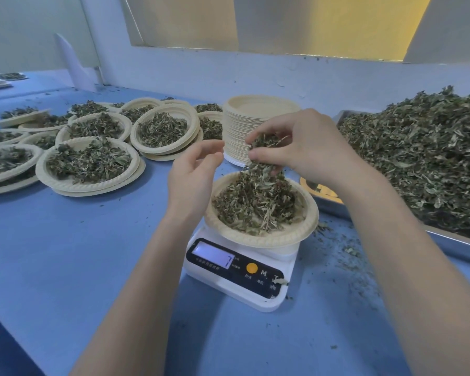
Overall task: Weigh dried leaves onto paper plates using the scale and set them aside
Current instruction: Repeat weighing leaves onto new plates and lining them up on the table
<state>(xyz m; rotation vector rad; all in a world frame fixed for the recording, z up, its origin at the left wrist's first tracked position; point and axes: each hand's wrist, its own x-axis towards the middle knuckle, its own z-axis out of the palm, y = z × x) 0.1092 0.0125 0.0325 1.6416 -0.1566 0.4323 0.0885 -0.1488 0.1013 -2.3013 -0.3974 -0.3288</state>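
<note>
My right hand [304,147] grips a clump of dried leaves [263,156] just above the paper plate [261,237] on the scale [239,272], leaves trailing down into its heap. My left hand [193,172] hangs relaxed and unclenched at the plate's left rim, holding nothing. Filled plates [92,164] lie left of the scale, a stack of bare plates [244,123] behind it, the leaf tray [451,240] to its right

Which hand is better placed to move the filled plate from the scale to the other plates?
Probably the left hand: it is empty, beside the beige paper plate on the white scale, nearer the filled plates. The right hand holds dried leaves.
</note>
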